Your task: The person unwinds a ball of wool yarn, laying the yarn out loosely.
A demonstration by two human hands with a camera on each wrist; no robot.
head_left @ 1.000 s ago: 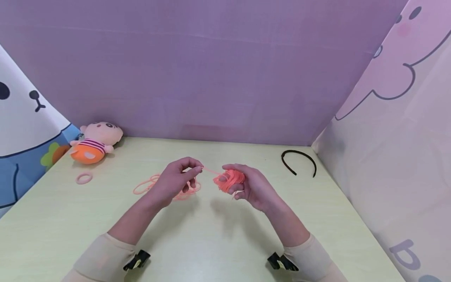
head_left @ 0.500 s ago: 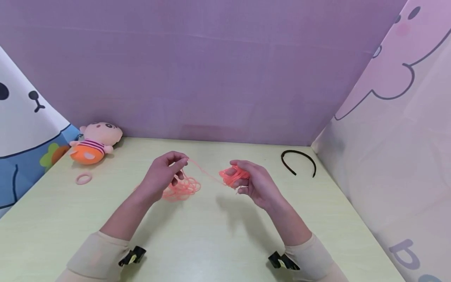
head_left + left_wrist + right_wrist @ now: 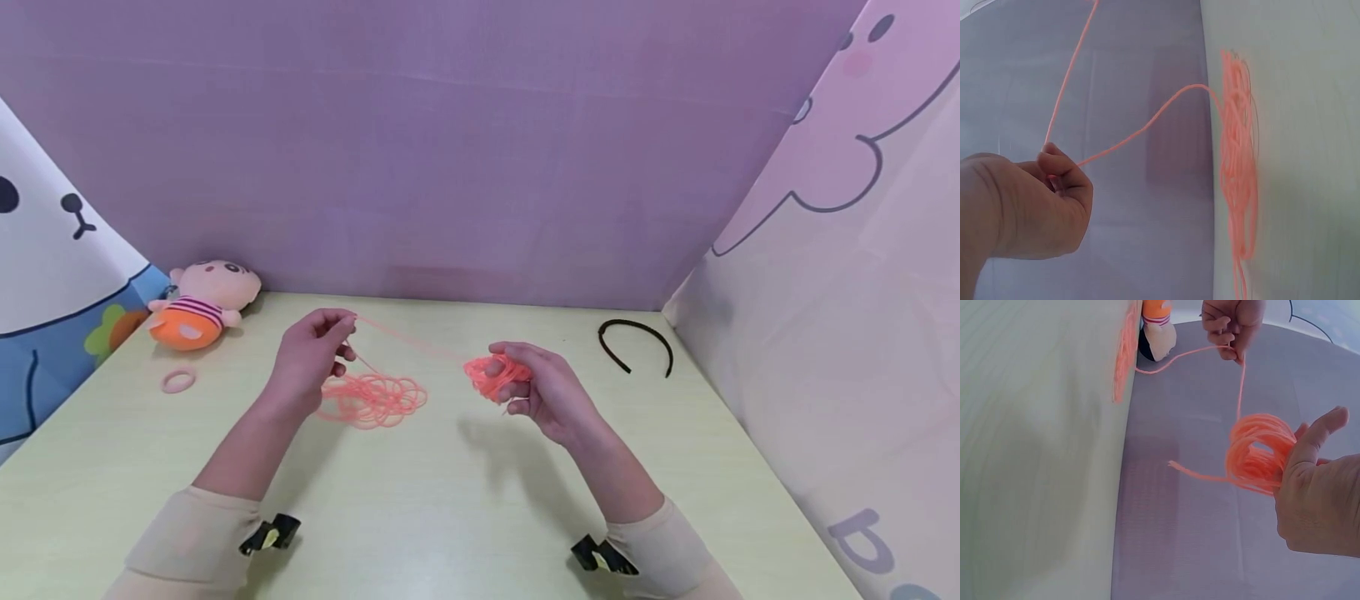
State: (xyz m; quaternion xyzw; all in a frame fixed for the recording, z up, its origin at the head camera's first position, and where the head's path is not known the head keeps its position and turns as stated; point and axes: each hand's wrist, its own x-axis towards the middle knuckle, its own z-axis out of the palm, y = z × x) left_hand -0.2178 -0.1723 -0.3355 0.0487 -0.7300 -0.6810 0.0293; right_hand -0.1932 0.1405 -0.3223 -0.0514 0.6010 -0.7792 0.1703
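Observation:
My left hand [image 3: 306, 362] pinches a strand of coral-pink yarn [image 3: 1069, 81] between thumb and forefinger, raised above the table. From there the strand runs right to a wound coil of the same yarn [image 3: 1240, 464]. My right hand [image 3: 553, 396] holds this coil, its loops lying around the fingers, with the thumb raised apart in the right wrist view. A short loose tail [image 3: 1200, 475] sticks out of the coil. Below and right of the left hand, a loose tangle of yarn [image 3: 378, 404] lies on the table, joined to the pinched strand.
On the table's left stands a plush doll [image 3: 202, 304] in orange shorts, with a pink ring [image 3: 178, 381] in front of it. A dark headband [image 3: 637, 323] lies at the back right. Purple and printed cloth panels [image 3: 480, 167] border the table [image 3: 450, 533].
My left hand has drawn left and away from the right hand, lengthening the strand between them. The loose tangle is more exposed. My right hand has shifted slightly right with the coil.

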